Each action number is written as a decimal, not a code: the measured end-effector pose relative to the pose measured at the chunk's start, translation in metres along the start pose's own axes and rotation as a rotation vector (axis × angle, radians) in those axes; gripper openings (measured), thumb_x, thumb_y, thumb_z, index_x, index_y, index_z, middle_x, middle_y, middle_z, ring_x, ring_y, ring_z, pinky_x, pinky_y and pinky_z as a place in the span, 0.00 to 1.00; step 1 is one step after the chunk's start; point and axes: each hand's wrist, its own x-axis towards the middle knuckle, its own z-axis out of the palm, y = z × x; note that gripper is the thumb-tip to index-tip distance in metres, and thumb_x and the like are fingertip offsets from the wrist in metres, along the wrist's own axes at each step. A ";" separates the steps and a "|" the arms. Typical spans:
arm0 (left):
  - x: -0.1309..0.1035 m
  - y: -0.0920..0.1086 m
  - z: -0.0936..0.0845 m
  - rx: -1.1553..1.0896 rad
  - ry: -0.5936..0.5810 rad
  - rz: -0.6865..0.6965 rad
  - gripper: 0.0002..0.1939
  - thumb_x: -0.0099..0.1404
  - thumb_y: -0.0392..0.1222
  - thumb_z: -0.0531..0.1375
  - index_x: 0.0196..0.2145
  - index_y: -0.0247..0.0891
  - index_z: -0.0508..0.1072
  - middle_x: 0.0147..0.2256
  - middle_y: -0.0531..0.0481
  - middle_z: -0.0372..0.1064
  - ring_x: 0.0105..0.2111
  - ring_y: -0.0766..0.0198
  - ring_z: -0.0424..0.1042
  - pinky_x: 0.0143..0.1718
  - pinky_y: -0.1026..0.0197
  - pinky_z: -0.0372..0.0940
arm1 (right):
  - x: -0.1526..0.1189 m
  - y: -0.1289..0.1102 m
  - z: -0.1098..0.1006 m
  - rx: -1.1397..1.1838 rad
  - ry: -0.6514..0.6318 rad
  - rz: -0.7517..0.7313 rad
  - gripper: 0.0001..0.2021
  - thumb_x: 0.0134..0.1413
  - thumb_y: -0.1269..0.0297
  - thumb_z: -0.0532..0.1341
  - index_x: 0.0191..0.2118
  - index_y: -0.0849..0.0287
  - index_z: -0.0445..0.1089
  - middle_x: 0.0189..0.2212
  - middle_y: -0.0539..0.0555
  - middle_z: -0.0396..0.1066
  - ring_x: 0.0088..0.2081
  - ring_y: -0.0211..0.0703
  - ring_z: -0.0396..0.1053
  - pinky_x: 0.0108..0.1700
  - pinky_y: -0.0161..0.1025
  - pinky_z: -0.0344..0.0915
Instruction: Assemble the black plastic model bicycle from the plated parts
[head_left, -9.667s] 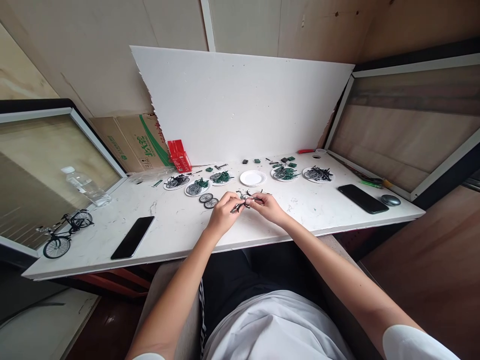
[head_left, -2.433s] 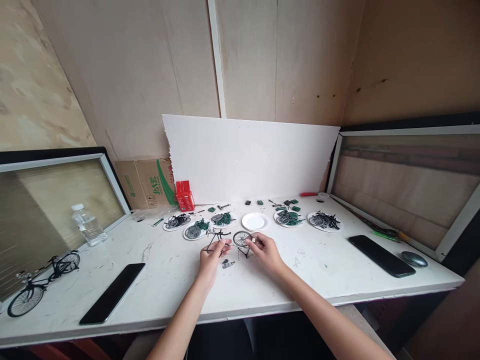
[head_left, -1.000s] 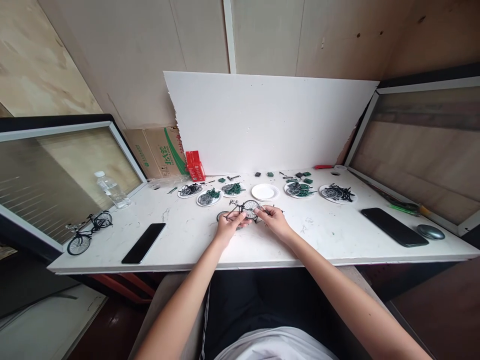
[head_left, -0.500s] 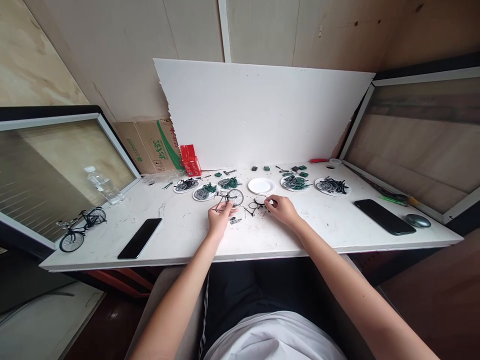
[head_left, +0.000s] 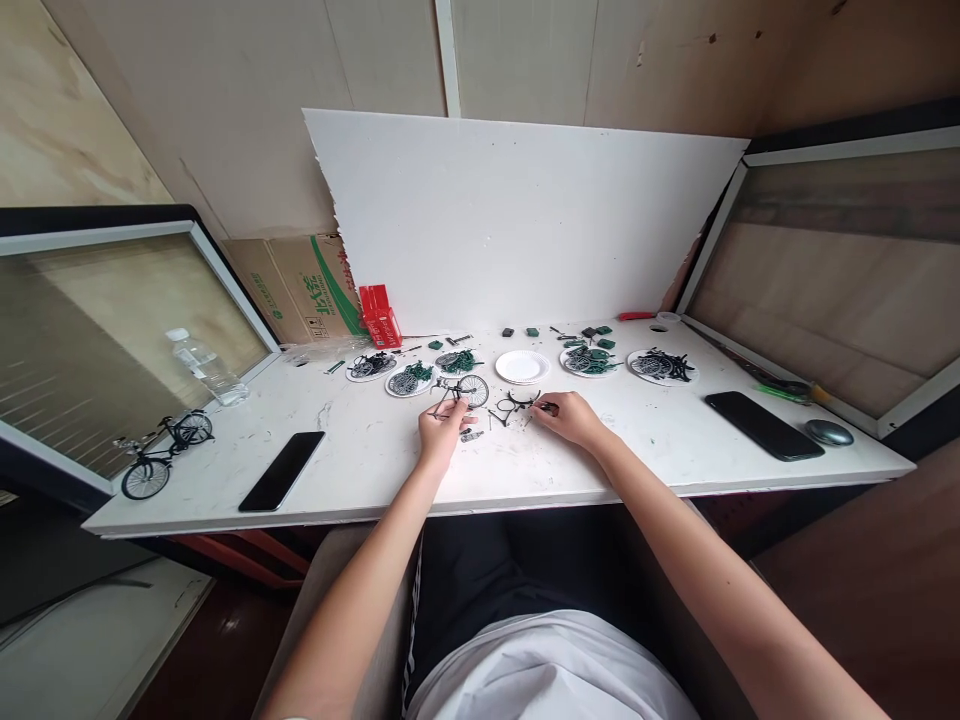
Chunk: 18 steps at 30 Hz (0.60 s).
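Over the white table (head_left: 367, 455), the left hand (head_left: 441, 430) pinches a miniature bicycle (head_left: 472, 391), partly covered, at eleven o'clock, while the right hand (head_left: 568, 415) sits narrow at one o'clock beside loose black parts (head_left: 520, 403), its grip too obscured to tell.

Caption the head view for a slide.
Left hand holds a small black model-bicycle frame with a dark spoked wheel; right hand at small black parts on white tabletop.
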 end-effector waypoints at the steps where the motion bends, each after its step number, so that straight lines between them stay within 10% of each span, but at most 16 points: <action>1: 0.000 0.000 0.000 0.004 -0.004 -0.002 0.23 0.53 0.56 0.75 0.35 0.32 0.79 0.33 0.40 0.80 0.28 0.57 0.82 0.29 0.61 0.73 | 0.000 0.000 0.001 -0.021 -0.001 0.001 0.13 0.68 0.55 0.62 0.44 0.57 0.81 0.39 0.56 0.81 0.36 0.45 0.75 0.36 0.36 0.64; 18: -0.001 -0.003 0.002 0.058 -0.061 0.029 0.21 0.55 0.56 0.73 0.33 0.33 0.80 0.33 0.40 0.81 0.27 0.59 0.81 0.28 0.63 0.72 | 0.003 0.002 0.018 -0.219 -0.006 -0.025 0.12 0.69 0.57 0.61 0.39 0.55 0.80 0.36 0.59 0.80 0.36 0.50 0.75 0.33 0.37 0.59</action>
